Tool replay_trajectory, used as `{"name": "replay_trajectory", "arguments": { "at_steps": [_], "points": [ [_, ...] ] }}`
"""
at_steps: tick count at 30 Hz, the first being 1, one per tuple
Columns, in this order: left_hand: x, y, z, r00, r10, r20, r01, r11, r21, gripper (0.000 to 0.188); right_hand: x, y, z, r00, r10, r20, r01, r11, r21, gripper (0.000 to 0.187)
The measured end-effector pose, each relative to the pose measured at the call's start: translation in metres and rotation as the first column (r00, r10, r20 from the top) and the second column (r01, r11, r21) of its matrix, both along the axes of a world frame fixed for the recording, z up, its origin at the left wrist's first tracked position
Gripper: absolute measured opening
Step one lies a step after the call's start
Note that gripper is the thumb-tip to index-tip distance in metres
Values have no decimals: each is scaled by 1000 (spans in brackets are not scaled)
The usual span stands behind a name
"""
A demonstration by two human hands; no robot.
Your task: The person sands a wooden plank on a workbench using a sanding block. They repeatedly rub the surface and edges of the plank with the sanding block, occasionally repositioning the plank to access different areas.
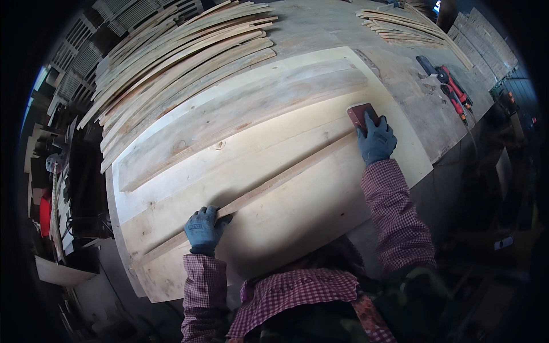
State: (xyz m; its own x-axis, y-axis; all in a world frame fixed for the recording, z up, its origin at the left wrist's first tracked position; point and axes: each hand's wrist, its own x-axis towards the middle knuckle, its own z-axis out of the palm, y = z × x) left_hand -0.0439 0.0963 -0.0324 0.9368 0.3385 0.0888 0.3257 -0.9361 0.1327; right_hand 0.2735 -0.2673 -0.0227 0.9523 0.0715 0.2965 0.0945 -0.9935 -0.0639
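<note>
A long, narrow wooden strip (280, 176) runs slantwise across a pale plywood sheet (297, 207). Near its lower left end my gloved left hand (206, 228) is closed around the strip. My right hand (377, 140), also in a blue-grey glove, grips a dark red sanding block (360, 115) by the strip's far right end. Whether the block touches the strip cannot be told from here. Beyond the strip lies a wide, greyish plank (240, 117), roughly parallel to it.
Many loose wooden slats (189, 63) are piled at the far left of the table. Another bunch of slats (400, 28) lies at the far right. Red-and-black power tools (452, 88) rest near the table's right edge. Stacked slatted wood (74, 54) stands beyond the table on the left.
</note>
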Motion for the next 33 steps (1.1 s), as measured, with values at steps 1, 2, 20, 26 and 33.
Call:
{"name": "replay_trajectory", "arguments": {
  "at_steps": [1,2,20,26,33],
  "points": [
    [2,-2,5,1000,-1,-21,0,1000,-21,37,-21,21,-4,987,140,76,-141,990,8,63],
    [4,-2,6,1000,-2,-12,2,1000,-5,37,-52,48,-4,950,273,153,-277,961,6,66],
    [0,-3,1,1000,17,25,-17,1000,0,36,-10,18,30,991,20,-130,-28,998,-59,59],
    [-20,-6,-25,995,81,-50,-77,994,83,38,-205,196,31,542,821,-182,-828,558,52,58],
    [-41,-17,-32,996,81,34,-84,990,115,55,-81,67,42,831,455,-320,-500,863,-75,57]
  ]
}}
